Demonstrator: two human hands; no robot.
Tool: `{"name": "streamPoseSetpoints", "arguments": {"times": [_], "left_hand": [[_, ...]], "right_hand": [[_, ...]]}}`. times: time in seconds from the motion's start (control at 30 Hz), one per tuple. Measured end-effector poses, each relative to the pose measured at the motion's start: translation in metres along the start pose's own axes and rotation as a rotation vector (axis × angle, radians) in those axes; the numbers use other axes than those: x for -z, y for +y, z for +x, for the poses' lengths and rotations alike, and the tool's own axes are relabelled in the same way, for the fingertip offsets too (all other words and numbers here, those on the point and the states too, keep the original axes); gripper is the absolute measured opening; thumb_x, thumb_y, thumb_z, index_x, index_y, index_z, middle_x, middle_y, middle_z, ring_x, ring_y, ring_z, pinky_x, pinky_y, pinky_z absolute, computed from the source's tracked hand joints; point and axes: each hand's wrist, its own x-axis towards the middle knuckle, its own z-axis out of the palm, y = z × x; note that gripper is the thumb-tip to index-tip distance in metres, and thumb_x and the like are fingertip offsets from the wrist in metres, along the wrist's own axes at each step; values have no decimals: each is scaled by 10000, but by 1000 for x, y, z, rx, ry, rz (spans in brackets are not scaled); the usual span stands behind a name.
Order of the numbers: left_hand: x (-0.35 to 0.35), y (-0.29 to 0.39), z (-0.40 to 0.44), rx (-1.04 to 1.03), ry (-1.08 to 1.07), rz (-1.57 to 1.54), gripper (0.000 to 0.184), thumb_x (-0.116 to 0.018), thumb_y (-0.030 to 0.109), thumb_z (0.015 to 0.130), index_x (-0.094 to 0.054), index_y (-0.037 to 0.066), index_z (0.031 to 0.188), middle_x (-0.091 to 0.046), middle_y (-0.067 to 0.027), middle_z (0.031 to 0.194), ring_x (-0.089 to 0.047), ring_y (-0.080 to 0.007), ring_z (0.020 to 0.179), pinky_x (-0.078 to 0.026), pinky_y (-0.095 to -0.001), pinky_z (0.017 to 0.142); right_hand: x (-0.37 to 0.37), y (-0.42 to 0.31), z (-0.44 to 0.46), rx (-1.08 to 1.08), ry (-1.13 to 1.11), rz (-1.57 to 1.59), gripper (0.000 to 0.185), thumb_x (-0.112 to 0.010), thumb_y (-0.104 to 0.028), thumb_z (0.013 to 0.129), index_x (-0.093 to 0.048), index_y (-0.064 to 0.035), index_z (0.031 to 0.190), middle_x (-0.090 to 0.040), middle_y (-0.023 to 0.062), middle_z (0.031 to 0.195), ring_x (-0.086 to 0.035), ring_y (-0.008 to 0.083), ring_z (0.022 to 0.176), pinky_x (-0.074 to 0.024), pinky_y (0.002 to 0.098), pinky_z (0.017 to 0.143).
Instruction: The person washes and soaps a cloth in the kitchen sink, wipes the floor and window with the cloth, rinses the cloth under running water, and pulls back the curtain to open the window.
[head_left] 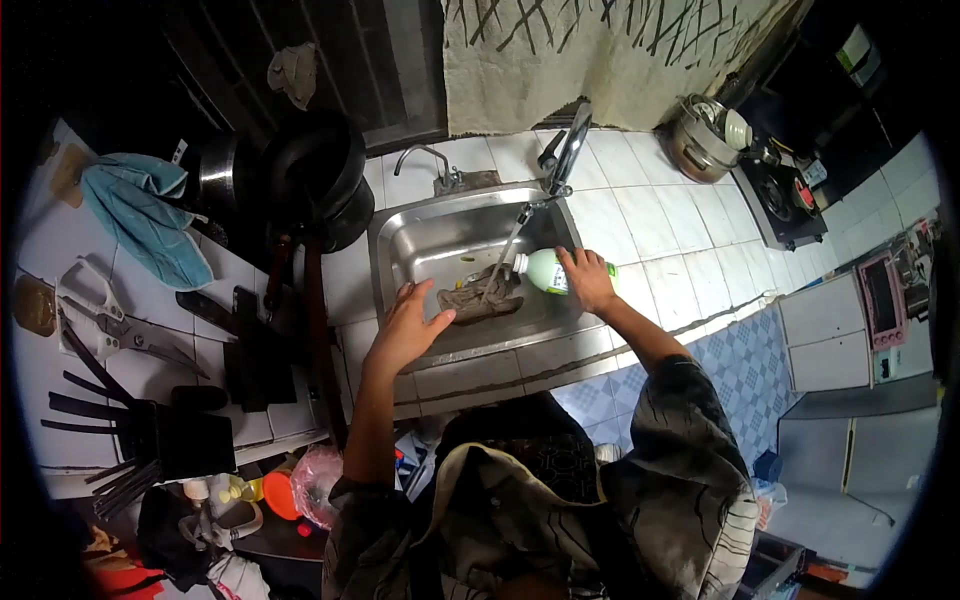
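Note:
My right hand [592, 280] is wrapped round a pale green bottle [543, 271] with a white cap. The bottle is tilted onto its side over the right part of the steel sink [400, 232], its cap pointing left. A wet brownish cloth [478, 298] lies bunched on the sink floor. Water runs onto it from the faucet [570, 150]. My left hand [404, 328] hovers at the sink's front left edge, fingers spread, with nothing in it. It is just left of the cloth.
A black pan [312, 165] stands left of the sink, with a blue cloth [150, 210] farther left. Scissors [125, 325] and a black knife block [190, 440] sit on the left counter. A steel pot [692, 150] of dishes stands at the back right, near a stove [775, 195].

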Motion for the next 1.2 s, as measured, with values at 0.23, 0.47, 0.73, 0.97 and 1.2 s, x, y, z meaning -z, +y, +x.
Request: {"name": "streamPoseSetpoints", "arguments": {"times": [0.23,0.47,0.73,0.97,1.2], "left_hand": [[-2,9,-8,3,-6,84,531,-570,346,766,-438,9,1155,-439,-201,1173,-432,-329,1089,-348,-368,908],[-5,20,-7,2,-5,149,529,-570,353,763,-447,13,1150,-453,-187,1160,-440,-318,1078,-355,-360,898],[-18,39,-3,36,26,126,502,-588,318,753,-470,0,1123,-506,-194,1105,-492,-323,1019,-388,-358,864],[-67,69,19,-119,182,-59,638,-629,337,715,-367,51,1221,-461,-216,1139,-491,-360,1002,-393,-390,850],[-71,68,-48,41,251,204,466,-620,377,705,-460,46,991,-525,-182,951,-550,-353,769,-444,-415,632]], "right_hand": [[6,3,4,-34,-145,89,912,-743,-205,507,-247,-110,1266,-421,151,1042,-433,328,980,-372,416,825],[-8,12,1,7,-102,66,971,-774,-232,471,-233,-106,1268,-413,156,1048,-426,334,988,-370,428,833],[-3,11,-11,-83,-35,397,902,-734,-167,463,-277,-55,1233,-431,184,1007,-444,354,938,-378,409,833],[8,-23,-28,75,194,937,888,-733,-248,498,-288,11,1222,-410,219,1129,-429,362,1051,-359,391,885],[21,-104,-46,273,-51,1060,871,-787,-263,471,-348,16,1170,-442,198,1076,-464,350,983,-378,408,860]]}}
